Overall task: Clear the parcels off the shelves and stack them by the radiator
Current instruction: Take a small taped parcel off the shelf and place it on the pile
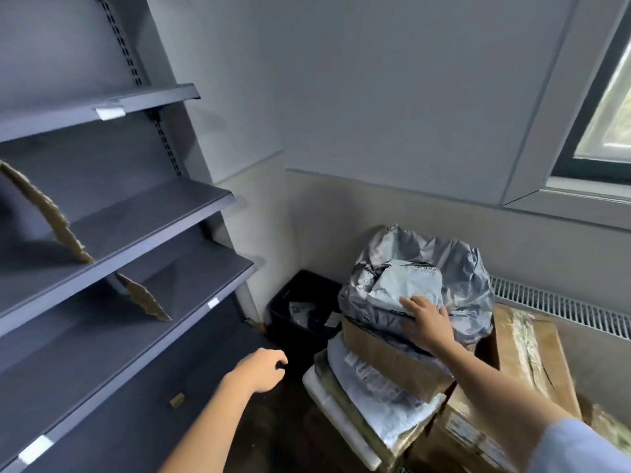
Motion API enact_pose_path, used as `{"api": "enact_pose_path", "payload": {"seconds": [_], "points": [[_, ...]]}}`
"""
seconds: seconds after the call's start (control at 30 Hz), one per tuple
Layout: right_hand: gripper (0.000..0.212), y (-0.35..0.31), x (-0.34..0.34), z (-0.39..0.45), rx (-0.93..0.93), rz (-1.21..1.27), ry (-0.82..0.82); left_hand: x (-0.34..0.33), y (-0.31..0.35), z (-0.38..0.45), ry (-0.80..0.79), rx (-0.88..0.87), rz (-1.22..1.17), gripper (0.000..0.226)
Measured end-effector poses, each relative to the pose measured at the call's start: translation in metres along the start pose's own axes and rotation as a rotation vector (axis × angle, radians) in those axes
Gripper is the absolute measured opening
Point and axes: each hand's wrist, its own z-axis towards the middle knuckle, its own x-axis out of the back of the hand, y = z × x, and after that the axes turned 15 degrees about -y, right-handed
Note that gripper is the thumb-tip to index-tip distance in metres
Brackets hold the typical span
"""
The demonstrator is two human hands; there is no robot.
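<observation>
Beside the radiator (pixel 560 307), parcels are seen stacked: cardboard boxes (pixel 527 353) below, a grey plastic mailer (pixel 426 268) on top. Shelves (pixel 112 230) are seen bare of parcels; only cardboard scraps (pixel 47 213) are left, so the task is judged nearly done. The right hand (pixel 426 324) is laid flat, fingers straight, on the mailer. The left hand (pixel 263 368) is held loosely curled, holding nothing. Floor room is limited between shelf edge and stack; a black bin (pixel 300 302) is wedged in the corner.

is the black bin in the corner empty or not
Not empty: the black bin holds at least one small grey packet inside; its bottom is too dark to tell more.
</observation>
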Motion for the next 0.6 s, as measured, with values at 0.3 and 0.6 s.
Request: {"api": "enact_pose_path", "payload": {"seconds": [0.3,0.6], "points": [[0.054,-0.115,-0.005,0.007,0.488,-0.156,0.211,-0.013,-0.020,-0.013,0.026,0.059,-0.129,0.036],[0.045,-0.323,-0.087,-0.044,0.950,-0.355,-0.105,-0.105,-0.188,-0.137,0.062,0.403,-0.335,0.036]]}}
